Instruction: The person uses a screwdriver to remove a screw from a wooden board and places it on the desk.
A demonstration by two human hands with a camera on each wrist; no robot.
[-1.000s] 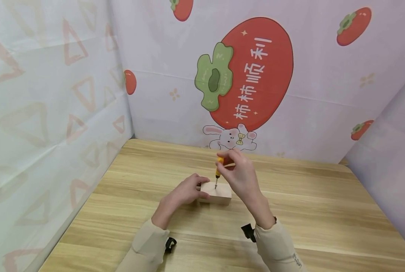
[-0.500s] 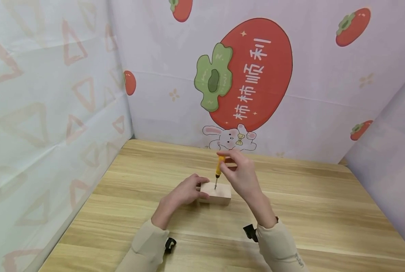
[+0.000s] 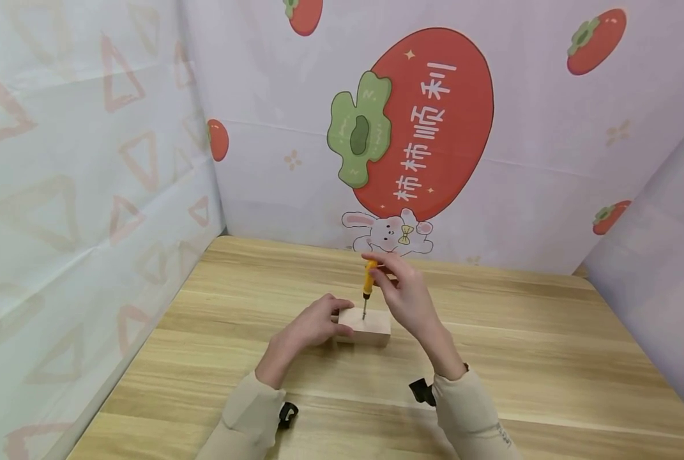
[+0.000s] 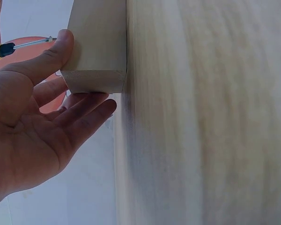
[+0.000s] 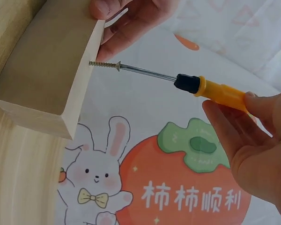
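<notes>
Driving the screw (image 5: 105,64), looks like | right hand (image 3: 406,292) pinches the yellow screwdriver (image 5: 222,96), left hand (image 3: 317,322) grips one end of the wooden block (image 5: 43,61) on the table (image 3: 525,358) | tip's in the top face, tool seems slightly off-line, so imo straighten up, twist slow

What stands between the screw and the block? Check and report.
Nothing visible does: the screw meets the top of the block directly, and the screwdriver in the right hand reaches the screw's head. The left hand grips one end of the block, out of the screw's path.
</notes>
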